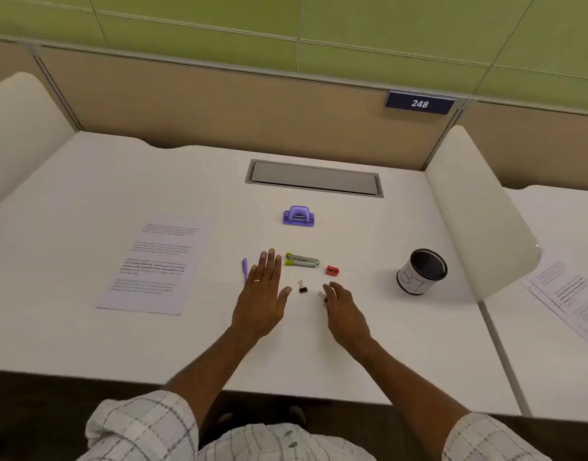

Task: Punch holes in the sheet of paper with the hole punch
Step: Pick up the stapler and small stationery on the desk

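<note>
A purple hole punch (298, 216) stands on the white desk (352, 327), past the middle. A printed sheet of paper (156, 264) lies flat at the left. My left hand (261, 296) is flat and open, fingers together, hovering between the paper and the small items, holding nothing. My right hand (342, 311) is loosely curled over a binder clip (322, 296), which its fingertips partly hide; I cannot tell whether it grips the clip. Both hands are well short of the hole punch.
A green and silver stapler (302, 260), a red sharpener (332, 270), a black binder clip (302, 287) and a purple pen (244, 268) lie near my hands. A black mesh cup (421, 271) stands at the right. White dividers flank the desk; a cable hatch (314, 178) sits at the back.
</note>
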Demonstrator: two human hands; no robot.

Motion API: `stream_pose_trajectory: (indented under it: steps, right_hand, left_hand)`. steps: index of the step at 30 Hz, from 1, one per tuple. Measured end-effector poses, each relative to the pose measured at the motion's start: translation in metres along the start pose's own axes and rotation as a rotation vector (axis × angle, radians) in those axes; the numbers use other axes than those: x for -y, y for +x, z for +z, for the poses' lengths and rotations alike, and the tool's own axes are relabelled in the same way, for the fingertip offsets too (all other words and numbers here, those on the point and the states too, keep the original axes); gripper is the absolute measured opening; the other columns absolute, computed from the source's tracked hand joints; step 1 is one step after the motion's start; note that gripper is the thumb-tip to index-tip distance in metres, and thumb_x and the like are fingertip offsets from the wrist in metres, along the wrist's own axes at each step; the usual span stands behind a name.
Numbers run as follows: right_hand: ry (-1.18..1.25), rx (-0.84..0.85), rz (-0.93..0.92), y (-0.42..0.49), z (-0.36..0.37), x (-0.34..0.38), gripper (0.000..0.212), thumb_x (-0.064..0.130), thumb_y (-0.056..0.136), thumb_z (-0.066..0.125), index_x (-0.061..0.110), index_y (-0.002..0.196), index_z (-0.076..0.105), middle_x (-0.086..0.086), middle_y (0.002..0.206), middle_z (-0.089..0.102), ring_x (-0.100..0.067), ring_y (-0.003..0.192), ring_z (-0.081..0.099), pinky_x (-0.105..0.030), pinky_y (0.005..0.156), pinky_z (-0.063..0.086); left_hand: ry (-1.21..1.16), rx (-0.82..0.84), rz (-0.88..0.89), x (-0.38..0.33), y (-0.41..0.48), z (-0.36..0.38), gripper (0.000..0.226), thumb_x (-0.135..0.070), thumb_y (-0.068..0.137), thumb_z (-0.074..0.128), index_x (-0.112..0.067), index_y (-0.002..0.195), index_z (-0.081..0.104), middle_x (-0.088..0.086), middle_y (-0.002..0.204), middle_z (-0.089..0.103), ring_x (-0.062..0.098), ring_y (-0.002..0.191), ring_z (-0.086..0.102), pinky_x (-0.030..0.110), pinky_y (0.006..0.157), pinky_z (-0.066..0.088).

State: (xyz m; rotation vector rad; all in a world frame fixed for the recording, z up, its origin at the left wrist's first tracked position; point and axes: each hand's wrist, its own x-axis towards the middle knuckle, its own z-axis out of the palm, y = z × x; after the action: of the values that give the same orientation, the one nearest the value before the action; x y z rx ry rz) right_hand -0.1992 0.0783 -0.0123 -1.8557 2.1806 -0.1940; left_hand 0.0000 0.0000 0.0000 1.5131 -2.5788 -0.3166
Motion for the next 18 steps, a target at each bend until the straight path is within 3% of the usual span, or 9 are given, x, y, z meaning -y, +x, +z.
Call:
stream_pose_trajectory:
  steps: [4, 8, 13, 18]
  right_hand:
    - [-0.015, 0.047, -0.008, 0.005, 0.006, -0.007, 0.042, 0.016, 0.106, 0.040, 0.013, 0.147, 0.040, -0.003, 0.155, 0.036, -0.021, 0.140, 0.036, -0.036, 0.095, 0.053]
    - [-0.030, 0.036, -0.018, 0.009, 0.013, -0.010, 0.031, 0.016, 0.104, 0.044, 0.012, 0.134, 0.050, -0.001, 0.137, 0.048, -0.021, 0.123, 0.046, -0.034, 0.080, 0.055]
    - [0.010, -0.039, 0.023, 0.012, 0.016, -0.008, 0.011, 0.011, 0.102, 0.046, 0.015, 0.108, 0.054, -0.001, 0.107, 0.056, -0.021, 0.101, 0.052, -0.029, 0.066, 0.043]
    - [0.165, -0.040, 0.122, 0.021, 0.015, -0.002, 0.020, 0.006, 0.100, 0.045, 0.012, 0.116, 0.057, -0.005, 0.115, 0.053, -0.024, 0.101, 0.054, -0.033, 0.079, 0.049]
  left_hand:
    - [0.085, 0.078, 0.029, 0.000, 0.002, 0.014, 0.073, -0.042, 0.110, 0.029, -0.009, 0.163, -0.009, 0.011, 0.170, -0.020, 0.029, 0.159, -0.016, 0.040, 0.131, 0.001]
    - [0.077, 0.207, 0.003, 0.008, 0.003, 0.029, 0.065, -0.034, 0.111, 0.030, -0.011, 0.164, 0.001, 0.011, 0.172, -0.014, 0.027, 0.161, -0.009, 0.036, 0.130, 0.002]
    - [0.019, 0.208, -0.022, 0.016, 0.005, 0.036, 0.057, -0.034, 0.111, 0.035, -0.016, 0.163, 0.021, 0.002, 0.173, 0.010, 0.018, 0.159, 0.017, 0.030, 0.127, 0.023]
    - [-0.097, 0.186, -0.029, 0.025, 0.011, 0.038, 0.046, -0.028, 0.109, 0.042, -0.020, 0.155, 0.042, -0.002, 0.164, 0.033, 0.015, 0.151, 0.032, 0.027, 0.117, 0.039]
